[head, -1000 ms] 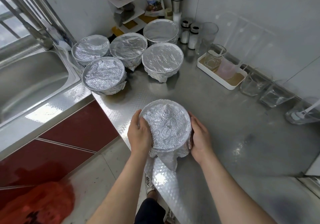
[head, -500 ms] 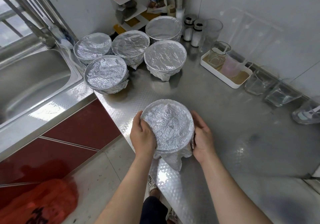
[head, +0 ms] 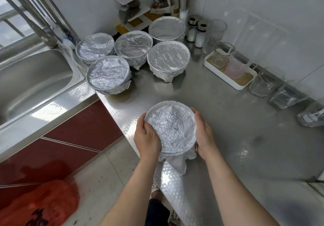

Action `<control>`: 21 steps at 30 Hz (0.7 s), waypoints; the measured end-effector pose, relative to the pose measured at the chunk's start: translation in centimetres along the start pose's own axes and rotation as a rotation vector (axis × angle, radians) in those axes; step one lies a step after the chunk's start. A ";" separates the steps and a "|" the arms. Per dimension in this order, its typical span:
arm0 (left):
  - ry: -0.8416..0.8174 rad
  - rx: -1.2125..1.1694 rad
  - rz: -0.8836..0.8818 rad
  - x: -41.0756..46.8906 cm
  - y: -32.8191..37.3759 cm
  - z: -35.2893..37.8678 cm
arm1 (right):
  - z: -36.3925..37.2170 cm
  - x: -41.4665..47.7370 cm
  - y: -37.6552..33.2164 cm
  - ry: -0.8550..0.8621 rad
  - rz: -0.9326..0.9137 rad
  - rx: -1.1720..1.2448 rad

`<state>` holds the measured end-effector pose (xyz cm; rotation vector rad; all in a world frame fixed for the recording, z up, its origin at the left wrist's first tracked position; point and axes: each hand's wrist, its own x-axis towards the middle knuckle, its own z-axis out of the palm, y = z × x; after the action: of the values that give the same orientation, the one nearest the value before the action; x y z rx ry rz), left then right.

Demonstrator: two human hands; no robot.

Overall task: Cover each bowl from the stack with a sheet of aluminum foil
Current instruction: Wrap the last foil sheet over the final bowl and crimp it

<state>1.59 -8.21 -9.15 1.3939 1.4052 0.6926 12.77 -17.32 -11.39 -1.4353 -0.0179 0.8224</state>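
A foil-covered bowl (head: pixel 172 126) sits near the front edge of the steel counter (head: pixel 236 129). My left hand (head: pixel 146 138) presses the foil against its left side, fingers curled over the rim. My right hand (head: pixel 203 133) cups its right side. A loose flap of foil (head: pixel 177 163) hangs below the bowl toward me. Several other foil-covered bowls stand in a cluster at the back: one nearest the sink (head: pixel 108 74), one behind it (head: pixel 95 46), and one toward the right (head: pixel 168 58).
A steel sink (head: pixel 29 82) lies to the left. A white tray (head: pixel 228 81) with glasses stands at the right, with more clear glasses (head: pixel 287 98) along the wall. Shakers (head: pixel 200 33) and a small shelf rack (head: pixel 133 3) fill the back corner. A red bag (head: pixel 38 203) lies on the floor.
Both hands have stayed on the near bowl, shifting slightly around its sides as they press the foil. The camera view has tilted a little.
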 end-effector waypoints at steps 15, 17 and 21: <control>-0.038 0.230 -0.039 -1.2 1.2 -2.7 | -0.7 0.7 -3.4 -0.047 -0.059 -0.269; -0.073 0.316 0.009 -0.2 1.0 -3.3 | -1.5 0.9 -4.5 -0.075 -0.101 -0.320; -0.270 0.292 0.118 1.7 1.0 -2.4 | -2.3 -0.7 -4.6 -0.178 -0.097 -0.381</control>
<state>0.09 -5.80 -7.89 1.7391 1.2505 0.3630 15.60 -19.21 -7.51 -1.6964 -0.3951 0.8962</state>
